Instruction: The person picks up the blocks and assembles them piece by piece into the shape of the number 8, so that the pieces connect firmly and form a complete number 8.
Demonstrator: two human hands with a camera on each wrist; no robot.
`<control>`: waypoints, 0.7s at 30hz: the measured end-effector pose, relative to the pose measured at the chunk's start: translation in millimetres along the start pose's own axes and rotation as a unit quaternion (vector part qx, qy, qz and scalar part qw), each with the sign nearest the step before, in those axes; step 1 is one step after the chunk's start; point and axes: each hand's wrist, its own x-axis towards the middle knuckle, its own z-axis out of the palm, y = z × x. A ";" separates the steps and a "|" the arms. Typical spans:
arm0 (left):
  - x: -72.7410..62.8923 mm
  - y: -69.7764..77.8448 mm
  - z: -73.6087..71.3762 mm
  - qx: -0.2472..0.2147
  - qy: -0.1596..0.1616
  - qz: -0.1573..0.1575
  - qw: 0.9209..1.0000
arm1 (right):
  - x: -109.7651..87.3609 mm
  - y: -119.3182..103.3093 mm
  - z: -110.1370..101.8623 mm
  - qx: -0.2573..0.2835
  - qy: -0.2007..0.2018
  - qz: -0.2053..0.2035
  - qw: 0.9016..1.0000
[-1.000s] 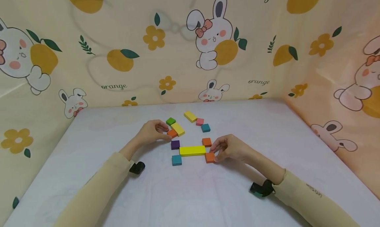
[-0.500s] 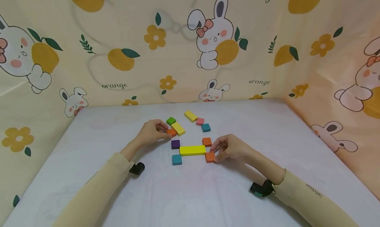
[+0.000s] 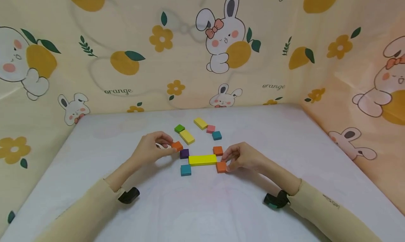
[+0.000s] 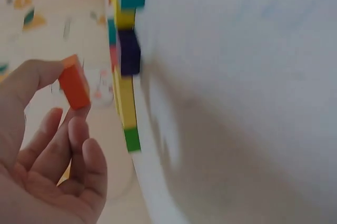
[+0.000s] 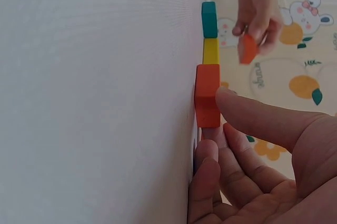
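My left hand pinches an orange block between thumb and fingertip; in the left wrist view it is raised off the table. Below it in the head view lies a purple block. My right hand holds another orange block on the table, thumb on one side and fingers on the other. That block touches a long yellow block. A third orange block sits just behind, and a teal block lies at the long block's front left.
Farther back lie a green block against a yellow block, and a second yellow block in line with a pink block and a teal block. A patterned curtain rises behind the white table.
My left hand has lifted the orange block away from the yellow one and drawn it left and nearer. The right hand stays at its block. The head view has shifted slightly.
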 end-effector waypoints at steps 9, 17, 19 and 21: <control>-42.3 17.3 11.9 -0.017 -0.003 0.059 0.998 | 0.7 -2.0 0.9 0.000 0.005 0.002 1.000; -66.1 20.3 25.2 -0.027 -0.062 0.056 0.996 | 1.3 -0.1 1.7 0.007 0.006 0.004 1.000; -68.6 19.2 27.3 -0.024 -0.074 0.049 0.996 | 0.8 -0.4 1.4 0.008 0.006 0.005 1.000; -70.0 18.1 29.4 -0.021 -0.084 0.045 0.995 | 0.1 -1.1 1.1 0.008 0.007 0.006 1.000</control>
